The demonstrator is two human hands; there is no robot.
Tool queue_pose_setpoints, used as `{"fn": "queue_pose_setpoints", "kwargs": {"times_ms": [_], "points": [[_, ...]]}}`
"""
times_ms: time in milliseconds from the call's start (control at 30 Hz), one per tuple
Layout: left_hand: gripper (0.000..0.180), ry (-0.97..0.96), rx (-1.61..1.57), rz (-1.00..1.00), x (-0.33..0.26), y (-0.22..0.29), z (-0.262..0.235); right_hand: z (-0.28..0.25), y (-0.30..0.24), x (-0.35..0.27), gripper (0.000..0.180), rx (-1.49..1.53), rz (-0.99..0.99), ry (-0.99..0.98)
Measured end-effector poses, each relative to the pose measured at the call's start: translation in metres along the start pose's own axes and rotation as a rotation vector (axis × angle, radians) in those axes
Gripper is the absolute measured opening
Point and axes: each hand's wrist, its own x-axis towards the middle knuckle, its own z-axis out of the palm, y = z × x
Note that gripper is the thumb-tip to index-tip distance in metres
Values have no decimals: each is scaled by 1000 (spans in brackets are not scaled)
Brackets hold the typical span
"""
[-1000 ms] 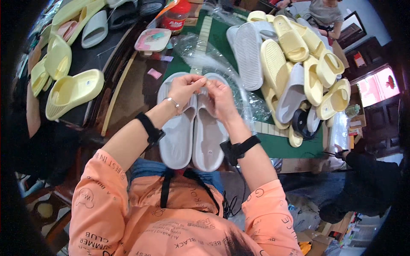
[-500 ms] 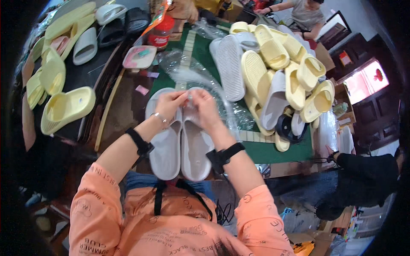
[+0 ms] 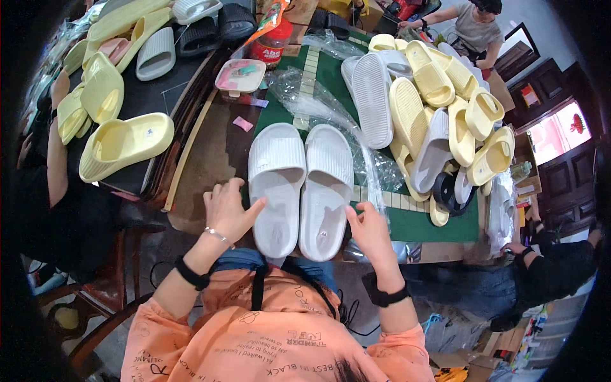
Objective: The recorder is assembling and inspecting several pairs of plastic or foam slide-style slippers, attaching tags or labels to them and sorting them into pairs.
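A pair of pale grey slide slippers lies side by side at the table's near edge, a left slipper [image 3: 276, 155] and a right slipper [image 3: 330, 153], with ribbed straps at the far end. My left hand [image 3: 228, 213] is open beside the left slipper, its thumb pointing at that slipper's edge. On the other side, my right hand [image 3: 372, 237] is open with thumb and forefinger apart, close to the right slipper's outer edge. Whether either thumb touches a slipper I cannot tell. Nothing shows in the grip of either hand.
A heap of yellow and grey slippers [image 3: 414, 114] covers the right of the green mat [image 3: 423, 231]. Crumpled clear plastic [image 3: 318, 108] lies beyond the pair. A tub [image 3: 240, 77] and red-capped jar [image 3: 270, 44] stand farther back. More slippers [image 3: 127, 145] sit left; people work around.
Both hands have drawn back from the far end of the slippers and parted to either side. Their pinched fingers have opened. The whole view has shifted slightly.
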Motion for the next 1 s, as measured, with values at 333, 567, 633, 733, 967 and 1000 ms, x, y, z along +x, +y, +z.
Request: {"fn": "queue_pose_setpoints", "kwargs": {"times_ms": [333, 567, 633, 733, 967, 1000], "points": [[17, 254, -150, 52, 0, 4, -3, 0, -24, -9, 22, 258, -100, 441], [64, 60, -799, -159, -8, 15, 25, 39, -39, -16, 66, 736, -58, 208], [75, 44, -701, -85, -12, 31, 14, 42, -34, -26, 88, 862, -75, 145], [100, 31, -341, 2, -21, 42, 17, 50, -48, -41, 101, 973, -82, 62], [79, 117, -725, -30, -23, 27, 40, 60, -62, -49, 98, 842, -160, 13], [70, 79, -876, -51, -25, 24, 37, 63, -59, -49, 89, 784, -143, 85]]}}
